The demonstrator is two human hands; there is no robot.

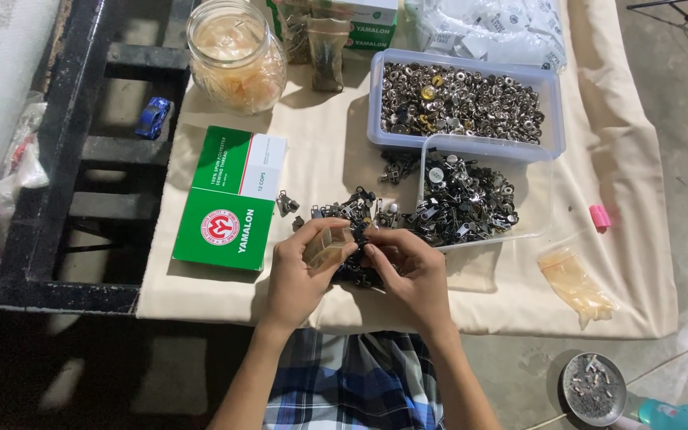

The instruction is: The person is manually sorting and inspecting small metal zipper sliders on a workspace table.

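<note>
Both hands (356,263) pinching small plastic bag (326,245) and zipper sliders (352,209), green box (232,199) left, slider tub (479,195) right

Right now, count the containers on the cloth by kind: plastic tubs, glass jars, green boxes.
Clear plastic tubs: 2
Glass jars: 1
Green boxes: 3
Total: 6

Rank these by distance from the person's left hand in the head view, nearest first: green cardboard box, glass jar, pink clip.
1. Green cardboard box, just left of the left hand.
2. Glass jar, far side, upper left.
3. Pink clip, far right on the cloth.
</note>
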